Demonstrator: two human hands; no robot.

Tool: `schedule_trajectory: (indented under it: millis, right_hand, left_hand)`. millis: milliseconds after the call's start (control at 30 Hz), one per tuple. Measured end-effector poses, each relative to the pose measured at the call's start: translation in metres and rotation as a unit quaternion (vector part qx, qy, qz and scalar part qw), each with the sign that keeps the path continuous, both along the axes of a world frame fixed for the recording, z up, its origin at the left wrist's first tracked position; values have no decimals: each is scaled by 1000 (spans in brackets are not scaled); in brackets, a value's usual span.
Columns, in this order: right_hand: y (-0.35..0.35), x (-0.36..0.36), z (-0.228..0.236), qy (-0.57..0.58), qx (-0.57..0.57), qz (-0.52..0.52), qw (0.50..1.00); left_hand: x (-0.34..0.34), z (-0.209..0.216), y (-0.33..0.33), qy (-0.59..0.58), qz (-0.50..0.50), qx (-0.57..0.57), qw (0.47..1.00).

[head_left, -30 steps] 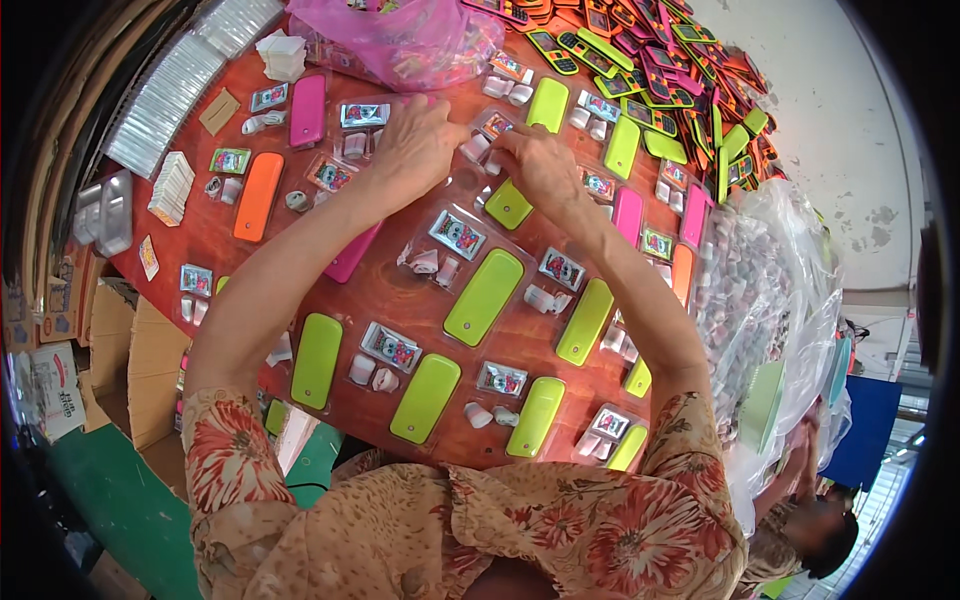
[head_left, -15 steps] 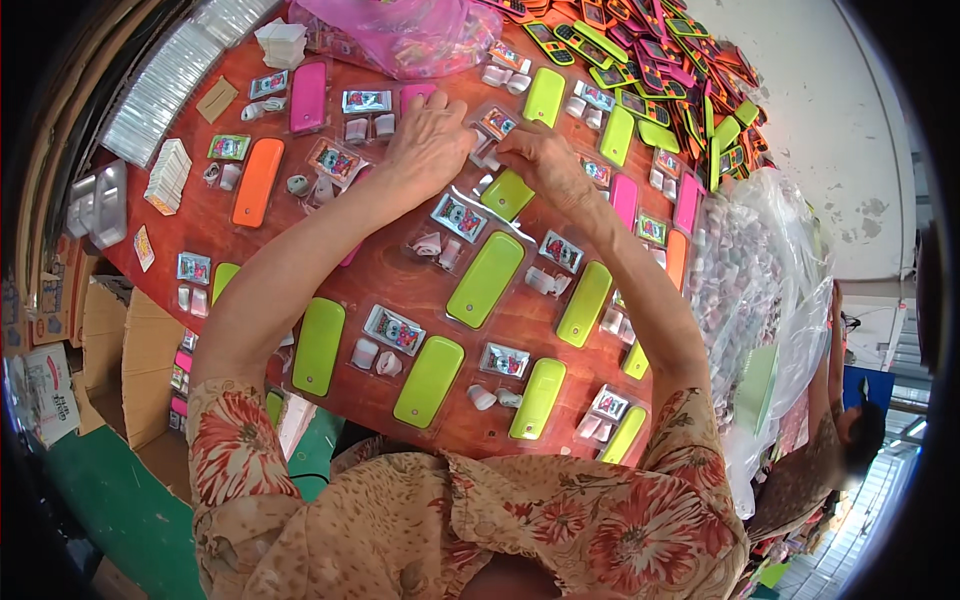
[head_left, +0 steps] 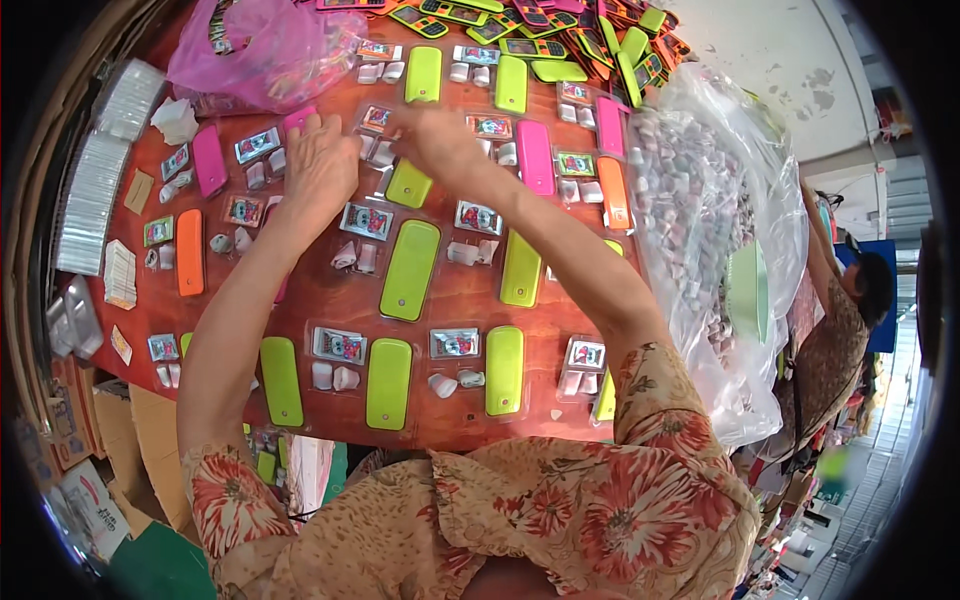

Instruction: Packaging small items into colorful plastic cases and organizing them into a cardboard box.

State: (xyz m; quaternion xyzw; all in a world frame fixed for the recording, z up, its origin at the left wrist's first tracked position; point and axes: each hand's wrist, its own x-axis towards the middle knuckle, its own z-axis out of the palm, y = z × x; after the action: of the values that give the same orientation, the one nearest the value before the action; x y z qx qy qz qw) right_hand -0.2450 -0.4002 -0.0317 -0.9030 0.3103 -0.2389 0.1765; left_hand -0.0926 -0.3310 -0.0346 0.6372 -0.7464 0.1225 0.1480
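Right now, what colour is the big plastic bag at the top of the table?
The plastic bag is see-through pink, seen best in the head view.

We find the red table [head_left: 330, 300] crowded with green cases [head_left: 410, 270] in rows, only narrow bare strips between them. A pink bag [head_left: 260, 50] blocks the far left, a large clear bag [head_left: 700, 230] the right edge; stacked clear trays [head_left: 95, 190] line the left rim

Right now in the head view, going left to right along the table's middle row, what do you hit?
Stack of clear trays → orange phone shell → left hand → big green phone shell → right hand → pink phone shell → clear bag of small parts.
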Motion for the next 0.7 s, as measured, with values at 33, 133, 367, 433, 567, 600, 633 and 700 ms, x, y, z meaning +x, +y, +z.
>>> schedule_trajectory:
  millis: [33, 133, 367, 433, 567, 600, 633, 700]
  right_hand:
    - [-2, -10, 3, -47, -19, -9, 999]
    - [-13, -49, 14, -43, -27, -57, 997]
    - [-12, -106, -3, 121, 11, -126, 985]
    - [-12, -103, -7, 132, -11, -115, 985]
    - [-10, -94, -5, 183, -46, -107, 976]
    - [-9, -93, -1, 193, -42, -114, 974]
    - [-9, -92, 0, 203, -36, -120, 971]
    - [-12, -94, -3, 207, -65, -102, 971]
  left_hand:
    - [0, -1, -1, 3, 7, -1, 1000]
    - [2, -4, -1, 1, 23, -18, 1000]
    - [-45, 5, -6, 63, -89, -37, 993]
    - [-65, 10, -7, 67, -127, -45, 989]
    - [-86, 0, -16, 63, -164, -17, 984]
    - [-88, -1, -18, 63, -170, -20, 983]
    - [-89, -3, -21, 52, -167, -29, 984]
    - [-92, -6, -21, 33, -164, -9, 986]
